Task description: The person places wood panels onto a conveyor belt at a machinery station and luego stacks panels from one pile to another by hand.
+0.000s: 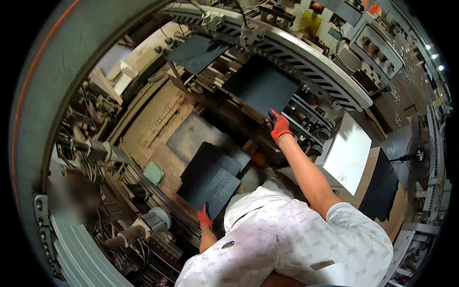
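Both of my hands wear red gloves. My right hand is stretched forward and grips the near corner of a large dark sheet that lies flat on the machine bed. My left hand is low, close to my white patterned shirt. It holds the near edge of a dark textured sheet, the top one of a loose pile of dark sheets below the machine.
A long grey machine rail curves across the top, with another dark sheet on the bed behind it. A white panel and a stack of dark sheets on cardboard stand at the right, near a fan. Cluttered machine parts fill the left.
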Tool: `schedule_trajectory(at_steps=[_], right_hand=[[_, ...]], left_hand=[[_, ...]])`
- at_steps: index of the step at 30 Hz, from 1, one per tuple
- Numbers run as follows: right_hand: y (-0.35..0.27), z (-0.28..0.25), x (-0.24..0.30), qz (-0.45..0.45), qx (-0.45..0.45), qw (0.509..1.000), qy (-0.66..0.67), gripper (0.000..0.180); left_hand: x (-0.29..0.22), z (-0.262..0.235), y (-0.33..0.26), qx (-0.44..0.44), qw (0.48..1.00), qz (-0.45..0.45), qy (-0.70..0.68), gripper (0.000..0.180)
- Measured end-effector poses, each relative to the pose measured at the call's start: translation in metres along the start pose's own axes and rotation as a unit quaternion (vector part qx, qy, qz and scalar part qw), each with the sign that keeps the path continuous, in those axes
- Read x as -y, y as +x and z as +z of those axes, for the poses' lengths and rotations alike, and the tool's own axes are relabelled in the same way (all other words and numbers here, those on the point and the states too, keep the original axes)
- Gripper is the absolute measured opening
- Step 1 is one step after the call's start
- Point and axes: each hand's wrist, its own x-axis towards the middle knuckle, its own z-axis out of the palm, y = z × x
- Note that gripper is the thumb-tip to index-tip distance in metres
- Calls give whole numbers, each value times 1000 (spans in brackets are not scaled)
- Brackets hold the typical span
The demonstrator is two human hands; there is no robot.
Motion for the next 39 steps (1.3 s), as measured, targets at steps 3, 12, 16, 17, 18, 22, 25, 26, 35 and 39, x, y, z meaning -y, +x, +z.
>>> schedule_trajectory(at_steps=[3, 12, 16, 17, 18, 22, 25, 26, 35, 39], right_hand=[[-8, 4, 10, -29, 22, 997, -71, 25], [-119, -107, 75, -6, 271, 962, 16, 6], [-174, -186, 58, 33, 234, 964, 122, 8], [-187, -206, 53, 4, 178, 981, 80, 10], [-202, -225, 48, -21, 188, 978, 90, 12], [-235, -287, 47, -72, 223, 967, 99, 9], [-246, -321, 37, -95, 166, 967, 170, 11], [-249, -333, 33, -296, 114, 941, -114, 15], [-284, -400, -6, -376, -90, 901, -196, 26], [-314, -427, -9, -348, -194, 728, -558, 33]], left_hand=[[-47, 10, -23, 1, 998, 51, 38, 67], [-199, 95, -121, 140, 977, 157, -39, 35], [-253, 182, -142, 300, 930, 197, -80, 33], [-262, 210, -146, 338, 914, 205, -86, 32], [-267, 241, -150, 312, 923, 213, -75, 32], [-271, 359, -152, 239, 939, 244, -32, 39], [-264, 437, -142, 166, 963, 179, -118, 41], [-262, 456, -140, 174, 952, 204, -150, 41], [-284, 547, -151, 121, 941, 226, -223, 38], [-283, 543, -160, 79, 962, 223, -138, 35]])
